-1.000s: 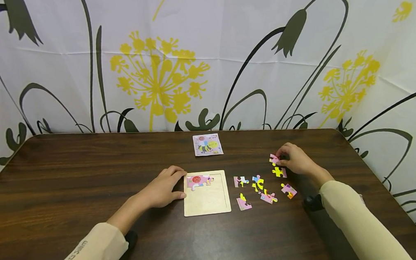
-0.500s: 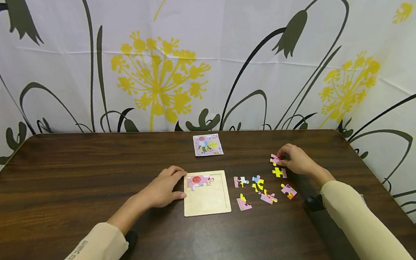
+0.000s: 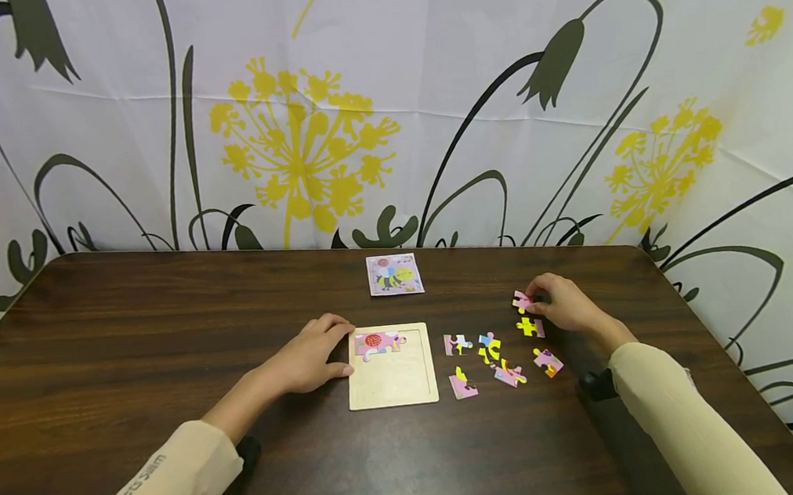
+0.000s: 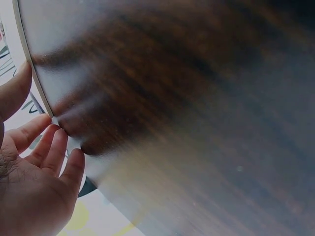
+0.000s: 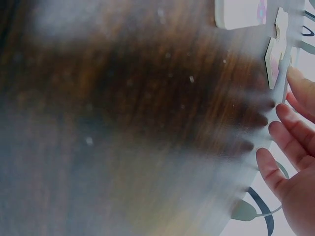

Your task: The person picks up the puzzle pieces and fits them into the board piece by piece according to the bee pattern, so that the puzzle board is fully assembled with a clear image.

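Note:
On the dark table lies a square wooden puzzle tray (image 3: 394,385), with joined pink puzzle pieces (image 3: 374,345) in its upper left corner. My left hand (image 3: 312,357) rests along the tray's left side, index finger at the top corner and thumb lower down. The left wrist view shows that hand's fingertips (image 4: 43,119) right at the tray's edge, loosely extended. Over to the right, my right hand (image 3: 567,305) pinches a pink puzzle piece (image 3: 519,301) between thumb and index finger. Just below that piece is a yellow and pink puzzle piece (image 3: 529,327).
Several loose puzzle pieces (image 3: 508,374) are spread between the tray and my right hand. A square picture card (image 3: 395,276) with a bee on it lies behind the tray. A patterned cloth (image 3: 450,54) hangs behind the table's far edge.

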A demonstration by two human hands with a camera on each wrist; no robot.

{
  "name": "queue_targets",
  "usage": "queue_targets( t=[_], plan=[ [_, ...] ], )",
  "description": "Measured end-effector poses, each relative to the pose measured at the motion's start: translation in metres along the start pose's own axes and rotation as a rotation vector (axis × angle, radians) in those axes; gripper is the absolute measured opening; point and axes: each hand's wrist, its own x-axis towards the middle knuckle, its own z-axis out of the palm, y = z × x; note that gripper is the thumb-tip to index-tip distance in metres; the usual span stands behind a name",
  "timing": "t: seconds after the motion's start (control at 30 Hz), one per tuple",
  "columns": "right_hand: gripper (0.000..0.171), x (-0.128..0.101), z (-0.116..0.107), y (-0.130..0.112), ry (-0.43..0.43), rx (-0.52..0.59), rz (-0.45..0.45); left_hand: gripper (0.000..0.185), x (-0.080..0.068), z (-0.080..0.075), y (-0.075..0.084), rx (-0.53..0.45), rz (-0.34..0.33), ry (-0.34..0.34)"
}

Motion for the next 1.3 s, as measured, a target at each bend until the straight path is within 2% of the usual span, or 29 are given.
queue_targets(
  t=[0.47,0.73,1.07,1.3],
  plan=[
    [0.013,0.002,-0.002,-0.002,-0.02,-0.001,-0.005,0.053,0.0,-0.001,-0.001,0.001,-0.005,-0.004],
    [0.013,0.004,-0.002,-0.009,-0.031,0.019,-0.037,0.053,0.0,0.0,-0.001,-0.003,-0.004,-0.007],
    [0.016,0.014,-0.002,-0.042,-0.042,0.05,-0.138,0.053,0.001,0.001,-0.002,-0.006,0.002,-0.005],
    [0.016,0.018,0.002,-0.068,-0.05,0.053,-0.256,0.053,0.001,0.0,-0.001,-0.004,0.003,-0.005]
  ],
)
